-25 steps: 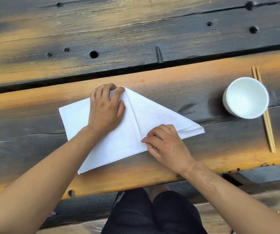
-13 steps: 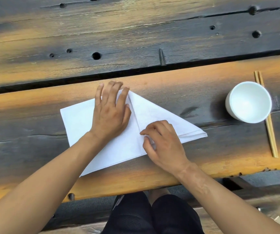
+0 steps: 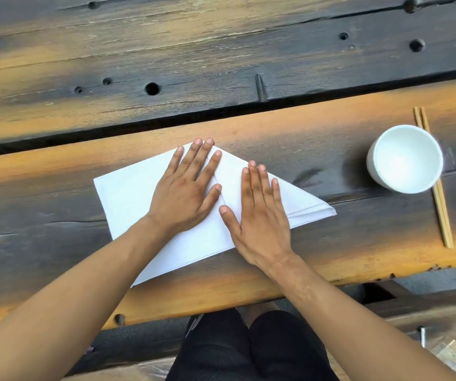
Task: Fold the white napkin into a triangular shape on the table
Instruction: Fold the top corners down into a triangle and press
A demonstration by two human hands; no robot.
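Note:
The white napkin [image 3: 127, 193] lies on the wooden table [image 3: 276, 138], partly folded: its right part is doubled over into a layered point at the right, and a crease runs from the top corner downward. My left hand [image 3: 185, 193] lies flat, palm down, on the napkin's middle, with fingertips at the top corner. Just right of the crease my right hand [image 3: 259, 215] presses flat on the folded flap. Both hands have fingers spread and grip nothing.
A white bowl [image 3: 404, 158] stands to the right of the napkin, with a pair of wooden chopsticks [image 3: 441, 204] lying partly under it. A dark gap [image 3: 221, 116] between planks runs behind the napkin. The table's near edge is just below my wrists; my dark-clothed knees show beneath.
Both hands have opened from curled fingers to flat palms. My right hand moved up from the napkin's lower edge onto the folded flap, and the left hand's fingers stretched to the top corner.

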